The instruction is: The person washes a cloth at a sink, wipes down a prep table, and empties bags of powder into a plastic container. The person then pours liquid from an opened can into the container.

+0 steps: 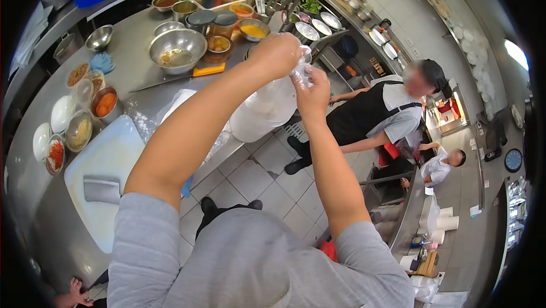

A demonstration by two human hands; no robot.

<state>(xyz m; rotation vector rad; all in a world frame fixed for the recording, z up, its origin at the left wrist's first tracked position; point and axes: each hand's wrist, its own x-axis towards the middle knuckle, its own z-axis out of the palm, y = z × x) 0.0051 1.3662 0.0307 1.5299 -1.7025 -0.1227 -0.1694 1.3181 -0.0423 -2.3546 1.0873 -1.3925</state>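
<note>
At the edge of the steel desk [133, 32], in the head view, a white, translucent plastic bag [263, 109] is held up by its gathered neck, pinched by both the left hand [277, 55] and the right hand [314, 91]. A yellow-handled knife [193, 73] is laid beside a metal bowl [178, 49].

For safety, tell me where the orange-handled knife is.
The orange-handled knife lies on the steel counter, upper left in the head view, just below the large steel bowl.
</note>
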